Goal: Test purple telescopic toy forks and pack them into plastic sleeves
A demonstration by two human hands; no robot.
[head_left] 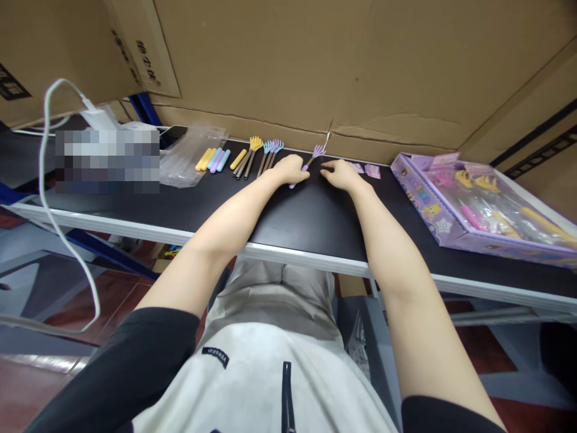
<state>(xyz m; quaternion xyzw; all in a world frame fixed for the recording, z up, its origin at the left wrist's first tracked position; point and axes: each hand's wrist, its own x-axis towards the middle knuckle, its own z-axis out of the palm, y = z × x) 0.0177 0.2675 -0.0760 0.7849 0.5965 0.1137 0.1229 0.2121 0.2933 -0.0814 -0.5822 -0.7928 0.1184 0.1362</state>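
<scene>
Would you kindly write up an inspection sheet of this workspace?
Surface: black tabletop, silver edge.
Job's things: purple claw stick, held; loose coloured handles and claw rods lie left of it.
Clutter: clear plastic packaging, pink packets, purple display box of packaged claws.
Grips: left grip holds the purple claw stick; right grip is open near its claw end.
Cables: white cable loops at far left.
Surroundings: cardboard behind; one blurred patch, unreadable.
</scene>
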